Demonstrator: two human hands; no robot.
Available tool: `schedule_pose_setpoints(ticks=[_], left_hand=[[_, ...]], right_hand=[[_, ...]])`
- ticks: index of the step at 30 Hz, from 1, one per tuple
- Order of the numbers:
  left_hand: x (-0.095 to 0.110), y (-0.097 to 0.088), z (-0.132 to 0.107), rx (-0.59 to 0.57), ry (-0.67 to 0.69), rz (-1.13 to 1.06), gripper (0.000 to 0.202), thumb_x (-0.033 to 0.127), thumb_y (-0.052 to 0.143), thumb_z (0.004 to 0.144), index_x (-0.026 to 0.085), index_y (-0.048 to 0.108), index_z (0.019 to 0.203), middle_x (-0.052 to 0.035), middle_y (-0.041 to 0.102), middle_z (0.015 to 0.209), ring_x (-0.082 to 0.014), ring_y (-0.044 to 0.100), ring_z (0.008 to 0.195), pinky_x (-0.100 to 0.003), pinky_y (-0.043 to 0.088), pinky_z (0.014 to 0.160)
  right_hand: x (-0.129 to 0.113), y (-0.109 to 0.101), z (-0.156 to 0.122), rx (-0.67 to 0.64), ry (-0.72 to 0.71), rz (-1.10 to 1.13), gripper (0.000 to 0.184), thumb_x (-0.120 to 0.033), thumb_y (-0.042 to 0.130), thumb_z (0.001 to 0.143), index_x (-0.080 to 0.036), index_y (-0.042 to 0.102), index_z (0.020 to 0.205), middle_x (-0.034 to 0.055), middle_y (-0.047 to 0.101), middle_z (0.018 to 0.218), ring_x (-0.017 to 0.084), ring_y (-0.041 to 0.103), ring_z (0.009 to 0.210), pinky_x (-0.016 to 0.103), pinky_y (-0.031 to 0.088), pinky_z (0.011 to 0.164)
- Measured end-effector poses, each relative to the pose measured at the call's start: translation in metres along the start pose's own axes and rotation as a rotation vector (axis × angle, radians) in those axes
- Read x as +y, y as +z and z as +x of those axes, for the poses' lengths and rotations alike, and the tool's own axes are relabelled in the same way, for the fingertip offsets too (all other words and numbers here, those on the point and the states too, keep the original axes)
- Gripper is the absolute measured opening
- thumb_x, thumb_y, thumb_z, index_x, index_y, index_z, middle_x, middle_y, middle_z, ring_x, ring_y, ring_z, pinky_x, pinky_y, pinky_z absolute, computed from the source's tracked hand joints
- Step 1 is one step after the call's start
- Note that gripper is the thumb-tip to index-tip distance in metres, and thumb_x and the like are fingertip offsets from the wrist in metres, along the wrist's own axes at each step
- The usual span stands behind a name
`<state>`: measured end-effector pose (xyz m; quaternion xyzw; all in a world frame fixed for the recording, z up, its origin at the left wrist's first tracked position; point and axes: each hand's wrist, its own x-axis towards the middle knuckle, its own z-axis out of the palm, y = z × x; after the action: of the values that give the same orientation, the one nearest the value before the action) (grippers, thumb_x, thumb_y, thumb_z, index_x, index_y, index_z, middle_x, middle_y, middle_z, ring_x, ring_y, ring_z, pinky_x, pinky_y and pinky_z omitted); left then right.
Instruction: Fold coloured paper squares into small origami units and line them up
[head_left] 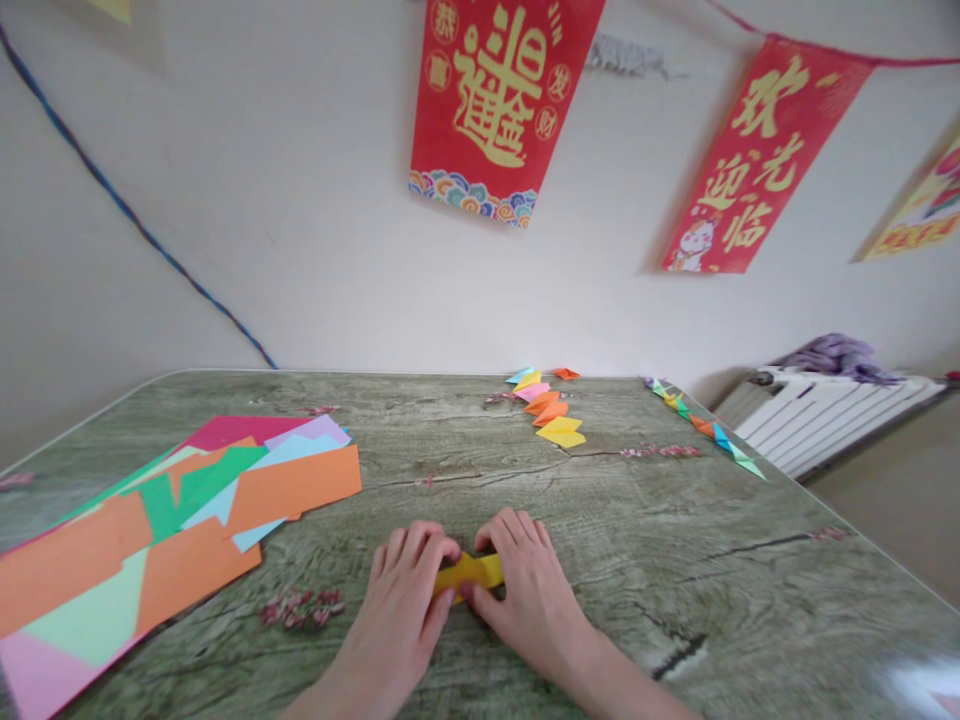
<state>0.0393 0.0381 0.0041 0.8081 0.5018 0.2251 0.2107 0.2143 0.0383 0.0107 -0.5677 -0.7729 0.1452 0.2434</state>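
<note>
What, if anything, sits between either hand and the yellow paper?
Nothing visible. The left hand and right hand both touch the yellow paper, one at each end, on the table. The coloured sheets lie off to the left and the folded pieces farther back, both apart from it.

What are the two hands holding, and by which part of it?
A folded yellow paper. The left hand grips its left end, the right hand its right end, against the table.
</note>
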Motion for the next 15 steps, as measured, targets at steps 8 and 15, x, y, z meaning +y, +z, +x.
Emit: schedule_pose_setpoints(ticks=[8, 15], left_hand=[[0.005, 0.002, -0.002, 0.0, 0.007, 0.036, 0.018, 0.012, 0.045, 0.087, 0.024, 0.056, 0.093, -0.0057, 0.055, 0.109, -0.0275, 0.048, 0.1, -0.043, 0.04, 0.083], [0.004, -0.011, 0.0, -0.1, -0.04, 0.033, 0.021, 0.01, 0.048, 0.082, 0.025, 0.059, 0.093, -0.0055, 0.055, 0.11, -0.0285, 0.048, 0.105, -0.045, 0.038, 0.086]], right_hand=[[0.002, 0.0, 0.0, -0.008, -0.015, -0.026, 0.02, -0.017, 0.067, 0.076, -0.021, 0.053, 0.089, 0.0022, 0.056, 0.093, 0.023, 0.05, 0.09, 0.037, 0.038, 0.081], [0.02, -0.021, 0.0, -0.069, 0.067, -0.027, 0.028, -0.021, 0.073, 0.077, -0.023, 0.055, 0.098, 0.0028, 0.058, 0.103, 0.025, 0.051, 0.097, 0.04, 0.038, 0.086]])
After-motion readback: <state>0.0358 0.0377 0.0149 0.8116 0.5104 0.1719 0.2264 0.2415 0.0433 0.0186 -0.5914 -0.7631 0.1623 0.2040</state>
